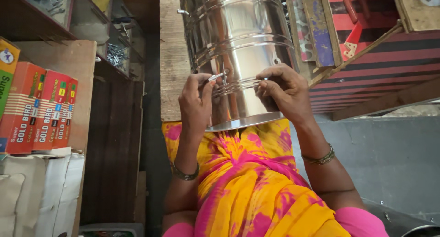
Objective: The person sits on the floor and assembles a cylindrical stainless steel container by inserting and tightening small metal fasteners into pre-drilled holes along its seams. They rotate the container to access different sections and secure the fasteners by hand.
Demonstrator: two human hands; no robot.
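Both hands work at a tall, shiny steel drum (238,44) lying across the person's lap. The left hand (196,104) has its fingers pinched together on a small metal clasp (217,75) at the drum's ribbed band. The right hand (284,92) presses its curled fingers against the wall just beside it. Steadying the drum firmly helps keep the clasp aligned.

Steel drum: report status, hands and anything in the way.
Left hand pinching a small metal fitting against the drum. Right hand on the drum's ribbed band. Drum resting on the lap; nothing in the way.
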